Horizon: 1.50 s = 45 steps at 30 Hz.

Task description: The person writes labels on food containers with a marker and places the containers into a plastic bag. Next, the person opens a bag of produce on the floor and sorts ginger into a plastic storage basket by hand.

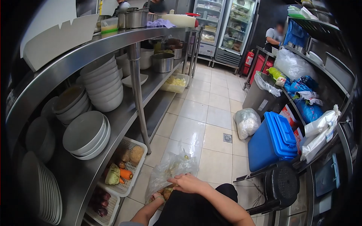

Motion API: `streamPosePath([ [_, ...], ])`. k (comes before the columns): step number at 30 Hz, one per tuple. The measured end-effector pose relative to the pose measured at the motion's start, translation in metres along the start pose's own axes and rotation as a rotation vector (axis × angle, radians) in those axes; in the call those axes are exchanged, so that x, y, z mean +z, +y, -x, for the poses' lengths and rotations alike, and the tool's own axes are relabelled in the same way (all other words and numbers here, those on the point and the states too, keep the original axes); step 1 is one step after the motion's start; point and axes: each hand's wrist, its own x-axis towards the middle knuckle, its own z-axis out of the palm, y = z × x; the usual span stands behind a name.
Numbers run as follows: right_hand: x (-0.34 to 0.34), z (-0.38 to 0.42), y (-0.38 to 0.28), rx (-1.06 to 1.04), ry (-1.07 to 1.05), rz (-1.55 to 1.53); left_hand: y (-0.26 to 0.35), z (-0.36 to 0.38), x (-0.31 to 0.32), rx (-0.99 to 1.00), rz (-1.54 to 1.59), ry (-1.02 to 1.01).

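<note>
A clear plastic bag (174, 165) stands low over the tiled floor, in front of my dark-clothed knees. My right hand (185, 183) lies across the bag's near side, its fingers closed on the thin plastic. Lower and to the left, my left hand (157, 197) is at the bag's near edge, with curled fingers partly hidden. Brown, rounded produce (166, 192) shows between the two hands; its kind is hard to make out. To the left, a white plastic basket (136, 165) holds a carrot (126, 174), a cut cabbage (112, 175) and brown round vegetables.
A steel shelf (124, 116) with stacked white bowls (102, 84) runs along my left. Below sits a basket of red onions (101, 203). On the right are a black stool (281, 184), a blue cooler (269, 139) and a filled bag (247, 122). A person (274, 37) is farther back.
</note>
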Motion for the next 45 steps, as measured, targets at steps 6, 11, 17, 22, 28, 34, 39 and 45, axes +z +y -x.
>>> streamPosePath([
  [6,0.000,0.005,0.002,-0.022,0.019,-0.043,-0.018,-0.016,0.023,0.027,0.102,0.069],
  [11,-0.006,0.006,-0.001,-0.009,0.009,-0.033,-0.026,-0.027,0.048,0.010,0.502,0.351],
  [17,-0.004,0.009,0.000,0.002,0.022,-0.024,-0.019,-0.015,0.055,0.232,0.256,0.574],
  [22,-0.007,0.006,0.003,0.054,0.020,0.008,-0.013,-0.027,0.081,0.174,0.288,0.525],
  [28,-0.008,0.013,0.001,-0.011,0.153,-0.004,-0.030,-0.004,0.026,0.205,0.377,0.293],
  [34,-0.020,0.022,-0.005,0.039,0.063,-0.019,-0.007,-0.012,0.038,-0.007,0.366,0.137],
  [39,-0.022,0.025,-0.003,0.036,0.071,-0.023,-0.015,0.000,0.056,0.133,0.491,0.415],
  [45,-0.028,0.026,-0.002,0.041,0.068,-0.031,-0.047,0.050,0.031,0.206,0.640,0.660],
])
